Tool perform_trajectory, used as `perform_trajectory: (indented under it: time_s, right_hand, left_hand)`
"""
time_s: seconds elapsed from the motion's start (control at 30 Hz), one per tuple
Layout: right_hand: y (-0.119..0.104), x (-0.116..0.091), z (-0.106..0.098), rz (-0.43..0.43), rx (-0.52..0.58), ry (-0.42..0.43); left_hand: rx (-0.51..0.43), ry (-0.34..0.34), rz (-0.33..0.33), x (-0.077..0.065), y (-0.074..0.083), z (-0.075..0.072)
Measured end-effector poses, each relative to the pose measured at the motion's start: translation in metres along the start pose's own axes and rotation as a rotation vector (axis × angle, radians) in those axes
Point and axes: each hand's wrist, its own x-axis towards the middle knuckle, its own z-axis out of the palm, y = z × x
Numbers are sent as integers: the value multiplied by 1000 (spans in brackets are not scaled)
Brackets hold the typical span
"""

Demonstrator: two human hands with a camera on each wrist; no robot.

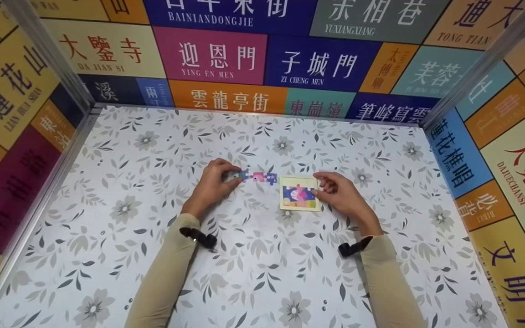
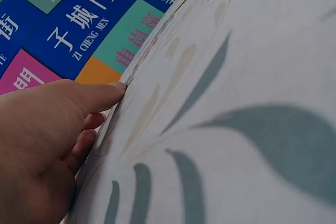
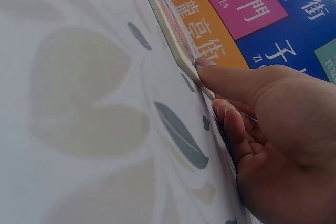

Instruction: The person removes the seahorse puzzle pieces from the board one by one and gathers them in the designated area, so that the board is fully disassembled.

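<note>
A short row of colourful jigsaw pieces [image 1: 259,176] lies left of a small square puzzle board [image 1: 288,207] with a cream rim. Part of a pink, blue and yellow picture shows inside the board. My left hand [image 1: 213,183] pinches the leftmost piece of the row between thumb and fingers, partly covering it. At the board's right side, my right hand [image 1: 343,195] grips the edge, its thumb [image 3: 223,77] on the rim and its index finger by the upper corner. The other fingers of that hand curl in beside the board.
A white tabletop [image 1: 244,273] printed with grey flowers and leaves lies under both hands. Coloured panels with street names [image 1: 217,54] stand along the back and both sides. Each wrist wears a black camera strap [image 1: 198,237].
</note>
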Motion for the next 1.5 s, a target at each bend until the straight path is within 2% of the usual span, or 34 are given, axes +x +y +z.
perform_trajectory:
  time_s: [0.53,0.73,0.87,1.1,1.27,1.5]
  right_hand:
    - [-1,2,0,-25,-53,-9]
    - [-1,1,1,-17,-40,-11]
    - [0,1,2,-11,-29,-10]
    - [-3,3,-1,-6,-64,8]
    - [-3,2,-1,-5,-64,13]
    - [-4,1,0,-18,-10,29]
  left_hand:
    - [-2,-23,3,0,-1,0]
    - [-48,22,13,0,3,5]
    - [-37,4,67,1,21,17]
    - [-22,-175,196,5,65,49]
    - [13,-255,230,10,86,71]
    - [71,-310,241,20,105,96]
